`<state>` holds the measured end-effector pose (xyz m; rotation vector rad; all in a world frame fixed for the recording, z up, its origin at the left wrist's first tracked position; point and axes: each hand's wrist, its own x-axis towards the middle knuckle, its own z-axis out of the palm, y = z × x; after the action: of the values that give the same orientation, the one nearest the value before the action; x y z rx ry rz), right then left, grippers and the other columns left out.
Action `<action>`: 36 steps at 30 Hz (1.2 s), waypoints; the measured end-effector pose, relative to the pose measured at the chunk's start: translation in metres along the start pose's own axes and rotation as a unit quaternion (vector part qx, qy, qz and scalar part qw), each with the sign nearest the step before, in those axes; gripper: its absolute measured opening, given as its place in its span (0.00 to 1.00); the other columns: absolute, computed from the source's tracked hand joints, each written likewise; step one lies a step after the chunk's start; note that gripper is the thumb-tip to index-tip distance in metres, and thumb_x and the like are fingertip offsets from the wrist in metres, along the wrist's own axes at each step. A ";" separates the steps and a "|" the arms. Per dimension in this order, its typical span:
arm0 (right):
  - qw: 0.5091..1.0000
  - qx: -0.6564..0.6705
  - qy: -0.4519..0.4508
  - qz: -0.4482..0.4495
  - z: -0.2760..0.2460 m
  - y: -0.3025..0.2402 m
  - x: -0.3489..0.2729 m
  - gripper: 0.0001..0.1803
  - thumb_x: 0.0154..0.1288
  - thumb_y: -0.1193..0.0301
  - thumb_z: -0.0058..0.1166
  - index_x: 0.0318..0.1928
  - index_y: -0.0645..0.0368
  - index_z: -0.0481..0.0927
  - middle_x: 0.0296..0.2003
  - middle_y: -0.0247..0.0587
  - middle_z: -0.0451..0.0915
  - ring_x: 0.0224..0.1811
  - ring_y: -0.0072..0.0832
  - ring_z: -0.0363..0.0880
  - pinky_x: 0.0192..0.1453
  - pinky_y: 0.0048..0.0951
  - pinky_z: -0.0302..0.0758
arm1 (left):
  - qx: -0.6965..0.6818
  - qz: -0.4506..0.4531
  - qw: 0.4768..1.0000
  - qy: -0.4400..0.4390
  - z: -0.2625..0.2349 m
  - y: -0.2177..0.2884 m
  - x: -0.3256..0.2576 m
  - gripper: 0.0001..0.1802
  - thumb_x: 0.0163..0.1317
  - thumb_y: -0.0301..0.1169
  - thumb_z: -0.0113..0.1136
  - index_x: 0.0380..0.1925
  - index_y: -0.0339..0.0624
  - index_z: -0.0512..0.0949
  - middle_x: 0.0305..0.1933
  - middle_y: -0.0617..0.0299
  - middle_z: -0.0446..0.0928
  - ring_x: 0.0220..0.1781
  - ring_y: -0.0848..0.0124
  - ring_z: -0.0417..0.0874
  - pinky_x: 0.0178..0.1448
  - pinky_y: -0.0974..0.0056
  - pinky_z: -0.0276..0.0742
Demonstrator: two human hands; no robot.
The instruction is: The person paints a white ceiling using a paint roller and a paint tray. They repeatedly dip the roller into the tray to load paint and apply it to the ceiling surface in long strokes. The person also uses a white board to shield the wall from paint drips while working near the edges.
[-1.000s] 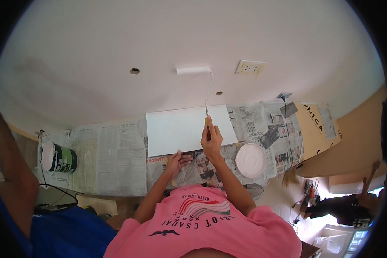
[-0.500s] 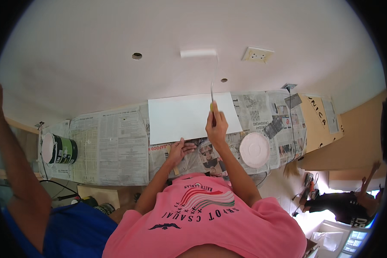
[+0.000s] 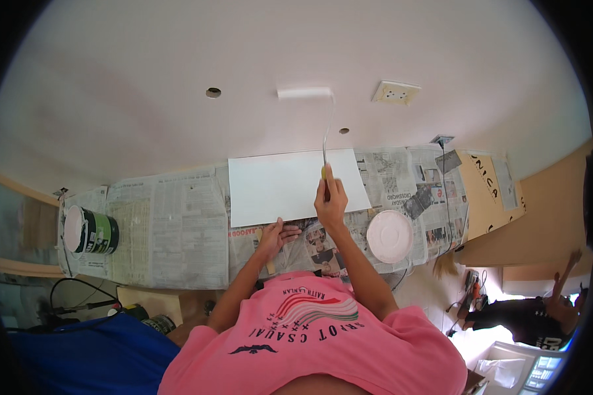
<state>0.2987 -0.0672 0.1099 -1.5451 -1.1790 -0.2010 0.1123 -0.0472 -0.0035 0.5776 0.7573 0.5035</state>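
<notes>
My right hand (image 3: 332, 201) is closed around the handle of a paint roller (image 3: 304, 93). Its thin bent metal rod rises to a white sleeve lying level against the pale wall (image 3: 145, 85). Below the roller, a white rectangular sheet (image 3: 277, 191) lies on newspaper (image 3: 184, 224). My left hand (image 3: 279, 238) rests at the sheet's near edge, fingers stretched out and apart, gripping nothing visible. A flat wooden stick (image 3: 270, 264) lies beside my left wrist, partly hidden by it. To the right of my right forearm sits a round, pale pink paint lid (image 3: 389, 236).
A paint bucket (image 3: 91, 230) stands at the left end. The wall has a socket plate (image 3: 396, 93) and two round holes. A black cord crosses the newspaper near the cardboard (image 3: 484, 181) on the right. A person in blue (image 3: 85, 352) is close on my left; another person (image 3: 527, 316) is farther right.
The raised arm of the person on my left has dropped out of view. The whole scene sits slightly lower in the picture; my hands and the roller keep nearly the same places against it.
</notes>
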 end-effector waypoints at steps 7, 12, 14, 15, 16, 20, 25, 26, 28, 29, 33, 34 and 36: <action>1.000 0.014 0.017 -0.013 0.001 -0.013 0.031 0.27 0.67 0.83 0.55 0.67 0.59 0.73 0.24 0.35 0.70 0.20 0.21 0.63 0.22 0.25 0.62 | -0.001 0.002 1.000 -0.020 -0.002 -0.001 0.000 0.26 0.78 0.46 0.41 0.49 0.28 0.70 0.49 0.43 0.81 0.53 0.54 0.85 0.54 0.56 0.84; 0.988 0.031 0.104 -0.110 -0.002 -0.074 0.131 0.26 0.67 0.83 0.55 0.66 0.60 0.74 0.24 0.34 0.69 0.20 0.20 0.64 0.23 0.25 0.63 | -0.015 0.015 0.999 -0.029 -0.003 -0.003 0.000 0.25 0.78 0.45 0.42 0.49 0.28 0.71 0.49 0.43 0.81 0.53 0.54 0.85 0.54 0.56 0.83; 0.980 0.039 0.128 -0.146 -0.006 -0.094 0.172 0.28 0.67 0.83 0.55 0.67 0.59 0.73 0.24 0.35 0.69 0.20 0.20 0.64 0.23 0.25 0.63 | -0.015 0.011 1.000 -0.018 -0.003 -0.004 0.000 0.25 0.78 0.45 0.42 0.50 0.28 0.71 0.49 0.43 0.81 0.53 0.54 0.85 0.54 0.56 0.84; 0.975 0.039 0.140 -0.168 -0.008 -0.102 0.191 0.29 0.66 0.83 0.55 0.68 0.58 0.72 0.24 0.35 0.68 0.20 0.20 0.64 0.23 0.25 0.64 | -0.017 0.017 0.999 -0.028 -0.003 -0.004 0.000 0.24 0.78 0.45 0.42 0.49 0.28 0.71 0.49 0.43 0.81 0.53 0.54 0.85 0.54 0.56 0.84; 0.972 0.044 0.146 -0.178 -0.010 -0.108 0.208 0.29 0.66 0.83 0.55 0.68 0.58 0.72 0.24 0.35 0.68 0.20 0.20 0.64 0.23 0.25 0.64 | -0.018 0.019 0.999 -0.029 -0.003 -0.004 0.000 0.24 0.78 0.45 0.42 0.49 0.29 0.71 0.49 0.44 0.81 0.53 0.54 0.85 0.54 0.56 0.84; 0.968 0.056 0.150 -0.196 -0.009 -0.109 0.221 0.30 0.66 0.83 0.55 0.69 0.58 0.71 0.24 0.35 0.68 0.20 0.20 0.64 0.23 0.25 0.65 | -0.009 0.020 1.000 -0.017 -0.004 -0.005 0.000 0.24 0.78 0.45 0.42 0.48 0.30 0.71 0.49 0.44 0.81 0.52 0.54 0.85 0.53 0.56 0.84; 0.987 0.036 0.100 -0.121 0.007 -0.061 0.123 0.28 0.66 0.83 0.56 0.67 0.60 0.73 0.24 0.35 0.69 0.20 0.22 0.64 0.24 0.25 0.64 | -0.017 0.018 0.999 -0.026 -0.003 -0.006 0.000 0.25 0.78 0.46 0.42 0.47 0.29 0.71 0.48 0.44 0.81 0.53 0.55 0.85 0.54 0.57 0.84; 0.992 0.026 0.084 -0.095 0.009 -0.050 0.096 0.28 0.66 0.84 0.55 0.67 0.60 0.73 0.24 0.36 0.68 0.21 0.23 0.64 0.23 0.26 0.64 | -0.011 0.013 1.000 -0.012 -0.003 -0.005 0.000 0.25 0.78 0.46 0.42 0.48 0.29 0.71 0.48 0.44 0.81 0.53 0.55 0.85 0.54 0.57 0.84; 0.997 0.016 0.044 -0.055 0.008 -0.030 0.051 0.28 0.67 0.84 0.55 0.67 0.59 0.72 0.25 0.37 0.69 0.21 0.23 0.65 0.23 0.27 0.64 | -0.010 0.007 1.000 -0.019 -0.001 -0.003 0.000 0.25 0.78 0.46 0.41 0.46 0.30 0.73 0.48 0.44 0.81 0.54 0.54 0.84 0.54 0.56 0.84; 0.999 0.010 0.030 -0.042 0.008 -0.022 0.033 0.29 0.67 0.83 0.55 0.68 0.59 0.72 0.25 0.36 0.68 0.21 0.23 0.65 0.23 0.26 0.64 | -0.002 -0.004 1.000 -0.010 0.000 -0.002 0.000 0.25 0.78 0.46 0.41 0.45 0.30 0.73 0.47 0.44 0.81 0.54 0.54 0.84 0.55 0.55 0.84; 0.999 0.031 0.012 -0.025 -0.001 -0.018 -0.001 0.27 0.67 0.83 0.55 0.67 0.60 0.73 0.26 0.37 0.71 0.21 0.23 0.65 0.23 0.26 0.64 | -0.005 -0.002 1.000 -0.025 0.000 0.001 -0.001 0.25 0.78 0.46 0.41 0.46 0.30 0.73 0.48 0.44 0.81 0.54 0.54 0.84 0.55 0.55 0.84; 1.000 0.019 0.005 -0.018 -0.002 -0.022 0.005 0.27 0.66 0.83 0.56 0.67 0.61 0.73 0.26 0.37 0.71 0.21 0.23 0.65 0.23 0.26 0.64 | -0.007 0.002 1.000 -0.029 0.000 0.001 -0.001 0.25 0.78 0.46 0.41 0.46 0.30 0.73 0.48 0.44 0.81 0.54 0.54 0.84 0.55 0.55 0.84; 0.998 0.032 0.034 -0.045 -0.005 -0.036 0.031 0.27 0.66 0.83 0.56 0.66 0.61 0.74 0.25 0.37 0.71 0.21 0.22 0.65 0.23 0.26 0.63 | 0.002 -0.002 1.000 -0.026 -0.001 -0.001 -0.001 0.27 0.78 0.47 0.40 0.50 0.27 0.72 0.50 0.44 0.80 0.54 0.56 0.84 0.55 0.57 0.84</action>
<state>0.2891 -0.0587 0.1558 -1.4201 -1.1913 -0.2711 0.1107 -0.0480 -0.0042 0.5914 0.7095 0.4820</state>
